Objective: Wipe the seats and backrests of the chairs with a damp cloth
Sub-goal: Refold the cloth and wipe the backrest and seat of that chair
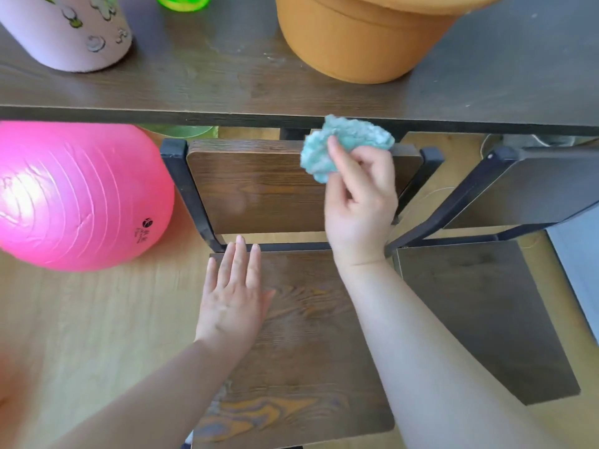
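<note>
A dark wood chair stands before me, its seat (311, 345) low in the middle and its backrest (252, 186) just under the table edge. My right hand (359, 205) grips a crumpled teal cloth (343, 144) and presses it against the upper right part of that backrest. My left hand (233, 299) lies flat, fingers apart, on the seat's left edge and holds nothing. A second chair stands to the right, with its seat (479, 319) and its backrest (531, 186) turned at an angle.
A dark table (194, 89) runs across the top, bearing an orange pot (363, 37), a pink patterned container (64, 30) and a green object (181, 0). A big pink exercise ball (77, 196) rests on the light wood floor (97, 319) left of the chair.
</note>
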